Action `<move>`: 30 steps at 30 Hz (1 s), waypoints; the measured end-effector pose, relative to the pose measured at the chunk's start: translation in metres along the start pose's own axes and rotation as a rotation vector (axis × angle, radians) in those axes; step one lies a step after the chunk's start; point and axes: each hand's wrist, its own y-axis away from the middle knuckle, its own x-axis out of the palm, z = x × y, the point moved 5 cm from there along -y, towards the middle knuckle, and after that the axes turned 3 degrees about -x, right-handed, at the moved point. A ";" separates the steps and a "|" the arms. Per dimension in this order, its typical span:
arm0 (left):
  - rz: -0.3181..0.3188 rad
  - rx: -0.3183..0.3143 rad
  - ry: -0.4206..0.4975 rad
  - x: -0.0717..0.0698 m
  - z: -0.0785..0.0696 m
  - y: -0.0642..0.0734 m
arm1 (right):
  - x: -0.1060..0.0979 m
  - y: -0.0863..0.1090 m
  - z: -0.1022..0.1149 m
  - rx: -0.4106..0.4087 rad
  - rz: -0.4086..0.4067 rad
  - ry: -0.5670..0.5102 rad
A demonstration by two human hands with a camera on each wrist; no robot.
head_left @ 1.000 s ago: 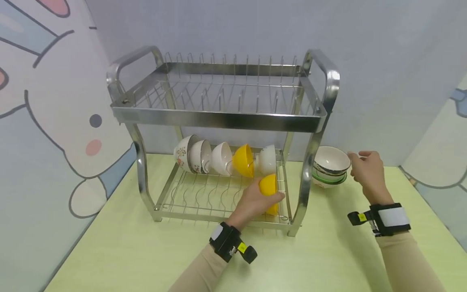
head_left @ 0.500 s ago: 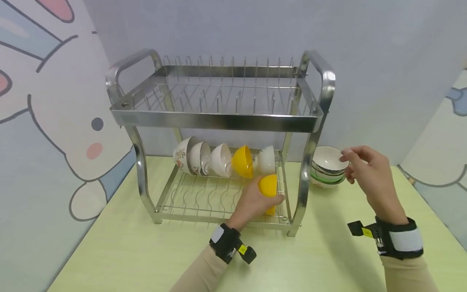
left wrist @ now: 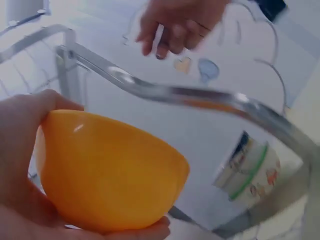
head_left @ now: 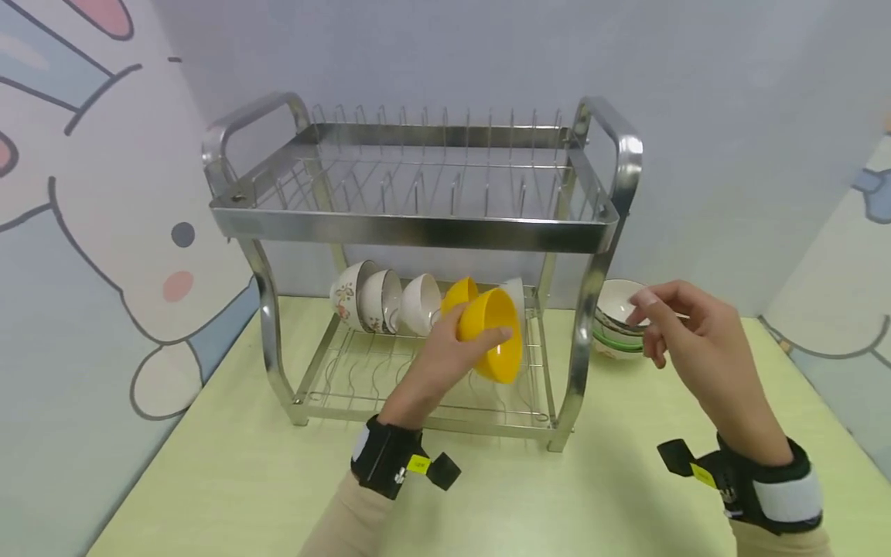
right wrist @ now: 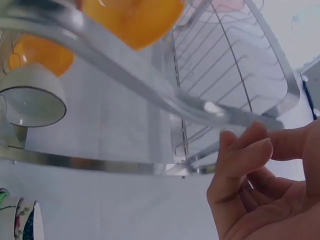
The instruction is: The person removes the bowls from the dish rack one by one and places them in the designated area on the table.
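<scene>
My left hand [head_left: 445,352] grips a yellow bowl [head_left: 497,340], thumb over the rim and fingers behind the wall. The bowl is tilted, its mouth facing right, above the lower tier of the dish rack [head_left: 418,226]. In the left wrist view the same yellow bowl [left wrist: 110,175] fills the palm. My right hand [head_left: 699,336] hovers to the right of the rack with fingers loosely curled, holding nothing. It partly covers a stack of bowls [head_left: 616,340], including one with a green rim. The right wrist view also shows bare fingers [right wrist: 240,170].
Along the lower tier's back stand floral bowls [head_left: 346,298], a plain white bowl [head_left: 421,304], another yellow bowl [head_left: 459,292] and a whitish bowl [head_left: 515,292], partly hidden. A metal side post [head_left: 588,333] rises between rack and stack. The table [head_left: 209,480] is light green.
My left hand has lifted the yellow bowl from the lower tier's front right, moving it up and left and turning its mouth into view. My right hand has drawn toward me and left, empty.
</scene>
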 end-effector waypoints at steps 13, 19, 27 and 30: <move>0.425 0.170 0.371 0.024 -0.069 0.050 | 0.050 0.026 0.047 -0.195 0.210 -0.135; 0.425 0.153 0.364 0.030 -0.068 0.053 | 0.067 0.028 0.040 -0.096 0.276 -0.253; 0.451 0.097 0.457 0.037 -0.061 0.051 | 0.075 0.027 0.036 -0.031 0.259 -0.228; 0.463 0.082 0.517 0.041 -0.058 0.049 | 0.073 0.029 0.034 -0.014 0.287 -0.271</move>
